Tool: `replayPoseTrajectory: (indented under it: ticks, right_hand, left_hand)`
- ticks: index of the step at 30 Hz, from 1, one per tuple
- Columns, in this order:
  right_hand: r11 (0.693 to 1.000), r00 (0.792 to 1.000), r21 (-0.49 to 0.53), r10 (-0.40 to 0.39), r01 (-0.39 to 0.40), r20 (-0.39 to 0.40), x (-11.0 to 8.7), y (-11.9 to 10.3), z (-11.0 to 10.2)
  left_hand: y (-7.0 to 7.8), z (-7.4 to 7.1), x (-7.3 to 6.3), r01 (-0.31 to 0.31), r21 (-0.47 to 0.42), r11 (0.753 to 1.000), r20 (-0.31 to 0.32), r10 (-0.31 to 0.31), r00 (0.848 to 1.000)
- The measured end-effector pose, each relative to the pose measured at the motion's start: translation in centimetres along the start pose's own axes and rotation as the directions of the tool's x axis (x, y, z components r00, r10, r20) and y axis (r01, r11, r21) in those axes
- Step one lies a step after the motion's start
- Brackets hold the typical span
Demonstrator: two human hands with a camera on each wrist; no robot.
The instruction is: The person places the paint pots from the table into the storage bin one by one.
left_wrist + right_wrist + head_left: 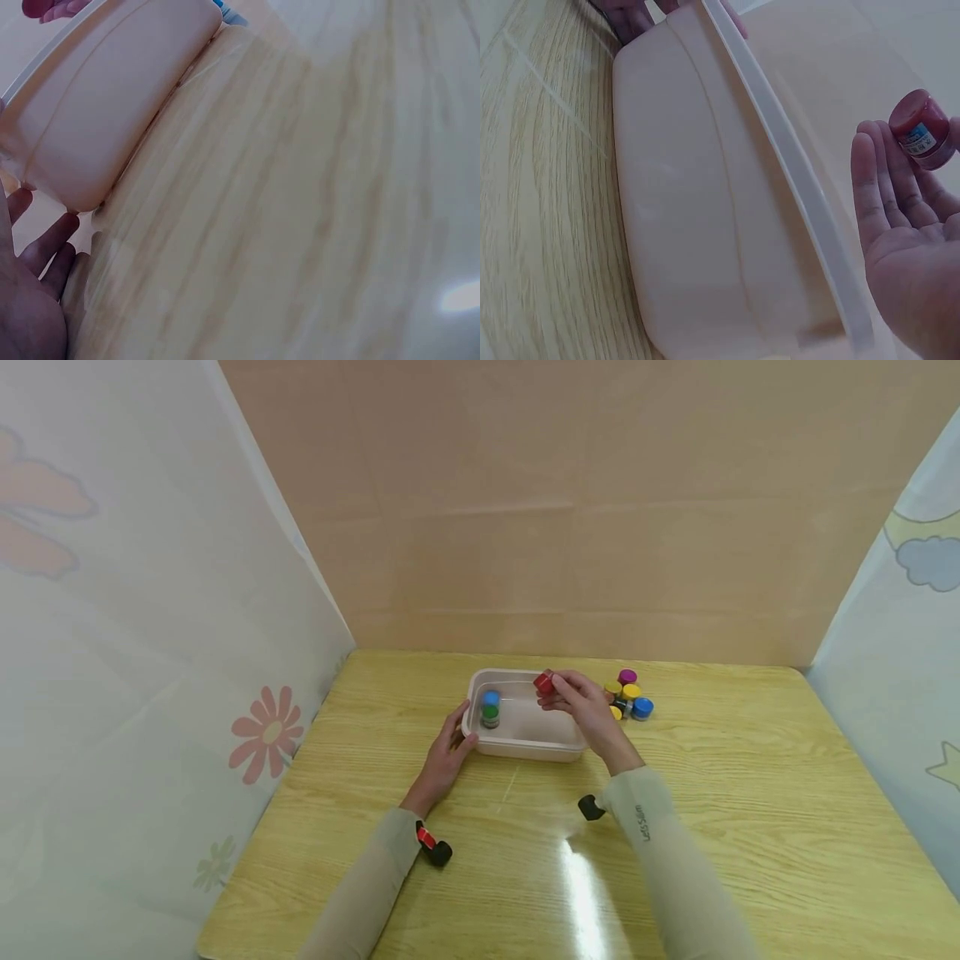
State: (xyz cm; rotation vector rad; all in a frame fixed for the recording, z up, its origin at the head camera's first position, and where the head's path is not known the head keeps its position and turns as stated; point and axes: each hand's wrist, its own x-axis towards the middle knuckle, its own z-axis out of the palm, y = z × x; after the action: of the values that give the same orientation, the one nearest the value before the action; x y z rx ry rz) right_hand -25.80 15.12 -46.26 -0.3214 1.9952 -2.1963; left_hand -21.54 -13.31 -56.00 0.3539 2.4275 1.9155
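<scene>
My right hand (588, 714) pinches a small round jar with a red lid (543, 682) above the right part of a pale plastic box (536, 747). In the right wrist view, the jar (921, 131) has a label on its side and is tilted, with the other fingers extended beneath it. My left hand (444, 760) holds the box's left end at the near corner. The left wrist view shows its fingers (56, 240) against the box's outer wall. Inside the box at the left stand a green-lidded jar (490, 717) and a blue-lidded jar (491, 697).
Right of the box, several jars stand grouped on the wooden table (750, 793), among them a purple-lidded one (627, 677), a yellow-lidded one (632, 692) and a blue-lidded one (642, 708). A brown wall (570, 552) rises behind the table.
</scene>
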Motion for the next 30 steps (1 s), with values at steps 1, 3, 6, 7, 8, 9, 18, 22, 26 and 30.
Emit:
replayPoseTrajectory:
  ticks: [1,3,6,7,8,9,18,22,26,30]
  right_hand:
    - [1.000,1.000,-0.005,0.009,-0.009,0.003,0.1,0.0,0.2]
    - [1.000,1.000,-0.013,0.020,-0.020,0.016,0.4,0.2,0.5]
    - [0.999,0.999,-0.030,0.018,-0.017,0.043,0.8,0.4,0.9]
    - [0.999,0.999,-0.038,0.015,-0.013,0.051,0.9,0.4,1.0]
    - [0.999,0.998,-0.045,0.010,-0.007,0.059,0.9,0.5,1.1]
    - [0.999,0.998,-0.053,0.007,-0.003,0.067,1.0,0.5,1.2]
    - [0.994,0.996,-0.094,0.055,-0.049,0.064,1.3,0.9,2.3]
    - [0.988,0.995,-0.144,0.062,-0.051,0.072,1.5,1.1,2.6]
    - [0.981,0.992,-0.178,0.095,-0.079,0.084,1.6,1.5,2.7]
    - [0.969,0.985,-0.227,0.125,-0.095,0.120,1.9,1.7,2.6]
  left_hand:
    - [0.0,0.0,0.0,0.001,0.000,1.000,0.001,-0.001,1.000]
    - [0.0,0.0,0.0,0.000,0.002,1.000,0.000,0.000,1.000]
    - [0.0,0.0,0.0,-0.003,-0.001,1.000,-0.002,0.003,1.000]
    - [0.0,0.0,0.0,-0.005,-0.006,1.000,-0.001,0.005,1.000]
    - [0.0,0.0,0.0,-0.007,-0.009,1.000,-0.002,0.007,1.000]
    - [-0.1,0.0,0.0,-0.008,-0.011,1.000,-0.002,0.008,1.000]
    - [0.0,0.1,0.1,0.016,-0.029,0.999,0.001,-0.015,1.000]
    - [0.0,0.1,0.0,0.014,-0.022,1.000,-0.003,-0.014,1.000]
    - [0.0,0.1,-0.1,0.019,-0.017,1.000,-0.004,-0.019,1.000]
    - [-0.1,0.0,0.0,0.016,-0.016,1.000,-0.003,-0.016,1.000]
